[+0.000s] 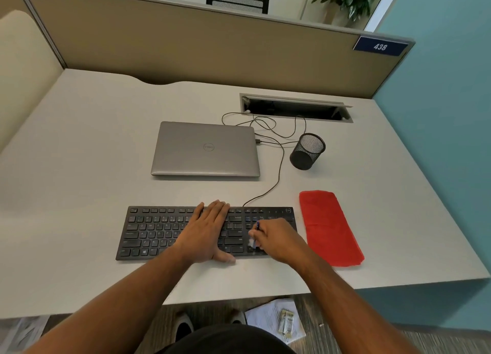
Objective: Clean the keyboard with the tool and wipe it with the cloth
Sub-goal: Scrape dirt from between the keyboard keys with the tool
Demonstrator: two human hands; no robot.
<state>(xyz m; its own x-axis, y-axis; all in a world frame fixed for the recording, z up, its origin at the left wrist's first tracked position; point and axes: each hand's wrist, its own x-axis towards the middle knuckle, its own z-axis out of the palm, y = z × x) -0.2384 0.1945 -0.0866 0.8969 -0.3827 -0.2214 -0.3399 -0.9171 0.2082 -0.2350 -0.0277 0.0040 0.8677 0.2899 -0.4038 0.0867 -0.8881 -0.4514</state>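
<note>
I note keyboard (159,234) lies near desk front edge, long axis left to right. Left hand (207,228) flat on mid keys, fingers straight, steadying. Right hand (276,238) pinches small brush tool (253,236), bristles on keys left of numpad. Red cloth (329,228) lies just right of keyboard, nearer right hand; I judge wipe falls to that hand.

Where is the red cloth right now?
In the head view, the red cloth lies flat on the desk, just right of the keyboard, untouched by either hand.
</note>
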